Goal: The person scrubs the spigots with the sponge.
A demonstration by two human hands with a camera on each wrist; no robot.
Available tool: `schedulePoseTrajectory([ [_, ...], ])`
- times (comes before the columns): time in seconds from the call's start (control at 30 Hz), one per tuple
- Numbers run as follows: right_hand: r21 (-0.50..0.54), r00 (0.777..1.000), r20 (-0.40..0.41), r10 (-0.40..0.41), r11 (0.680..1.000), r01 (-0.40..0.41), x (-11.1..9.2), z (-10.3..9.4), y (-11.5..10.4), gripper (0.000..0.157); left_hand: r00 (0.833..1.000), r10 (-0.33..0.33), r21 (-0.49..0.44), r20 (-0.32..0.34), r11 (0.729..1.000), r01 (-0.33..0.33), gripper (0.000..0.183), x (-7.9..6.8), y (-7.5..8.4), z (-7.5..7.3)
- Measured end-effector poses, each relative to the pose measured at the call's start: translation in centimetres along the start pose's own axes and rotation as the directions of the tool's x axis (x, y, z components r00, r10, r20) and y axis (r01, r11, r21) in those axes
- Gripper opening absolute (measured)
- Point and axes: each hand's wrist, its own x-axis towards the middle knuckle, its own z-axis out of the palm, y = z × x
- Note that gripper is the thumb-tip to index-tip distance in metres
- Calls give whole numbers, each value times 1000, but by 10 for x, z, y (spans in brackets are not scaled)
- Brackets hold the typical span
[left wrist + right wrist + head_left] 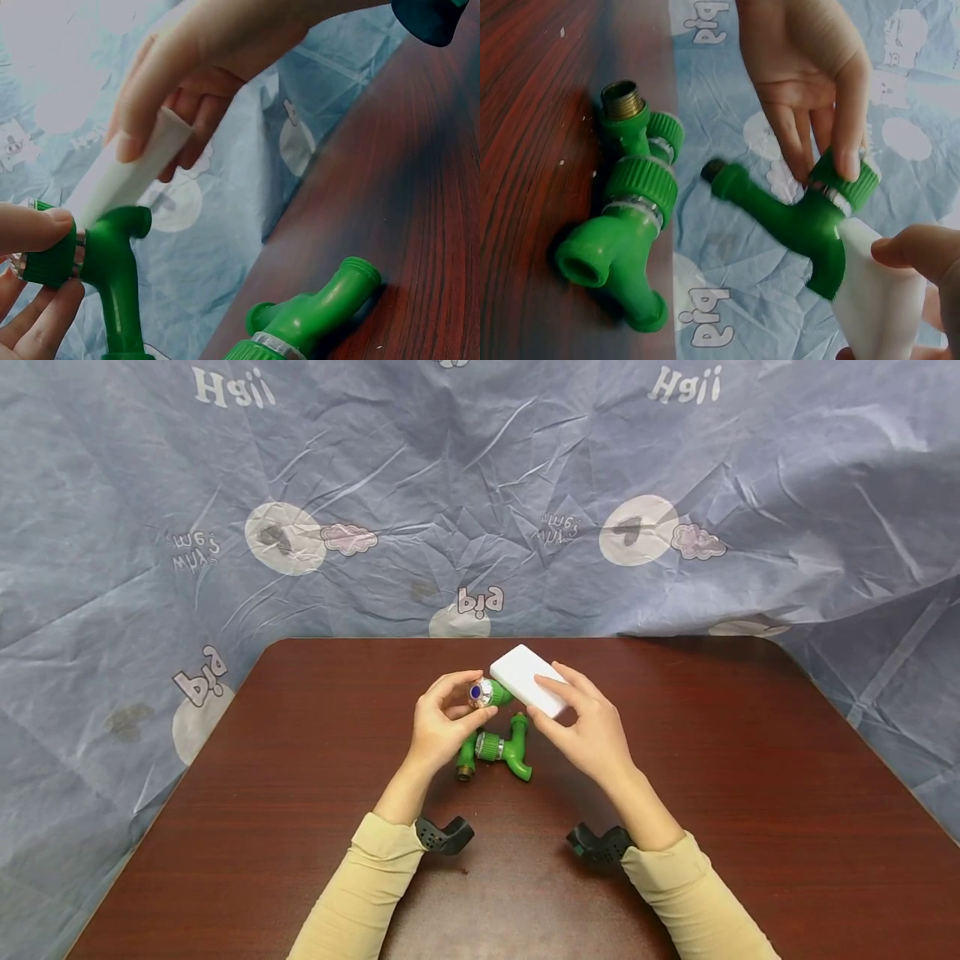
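Observation:
My left hand (pixel 441 727) pinches a green plastic faucet (pixel 799 217) by its ribbed knob, between thumb and fingers. The faucet is off the table, and its chrome knob cap with a blue dot shows in the head view. A white rectangular block (pixel 519 673), which looks like a sponge, is in my right hand (pixel 596 727), gripped by its sides with thumb and fingers. In the right wrist view the block (pixel 877 292) lies against the faucet's body near the spout. Its contact side is hidden.
Two more green faucets lie close together on the dark wooden table below my hands: one (pixel 516 750) with its spout toward me, the other (pixel 467 758) showing a brass threaded end. A patterned blue-grey cloth (pixel 420 527) hangs behind the table's far edge.

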Motion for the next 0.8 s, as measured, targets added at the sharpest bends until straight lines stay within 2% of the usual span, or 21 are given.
schedulePoseTrajectory([
  [0.17,-36,994,-41,98,994,-100,-1,2,8,39,1000,2,-10,-13,1000,-2,43,0,0,-2],
  [0.27,-15,990,-81,116,993,-117,0,2,9,39,1000,-12,-27,-8,1000,12,44,0,0,-3],
  [0.37,49,993,-96,65,997,-60,0,3,4,39,999,-39,-35,-7,999,39,45,1,0,-3],
  [0.57,148,994,-61,-92,984,100,-2,6,-11,42,995,-96,-37,-25,995,95,46,1,1,-1],
  [0.8,148,989,-18,-146,978,147,-6,10,-16,40,994,-98,-50,-44,994,95,40,1,0,-2],
])
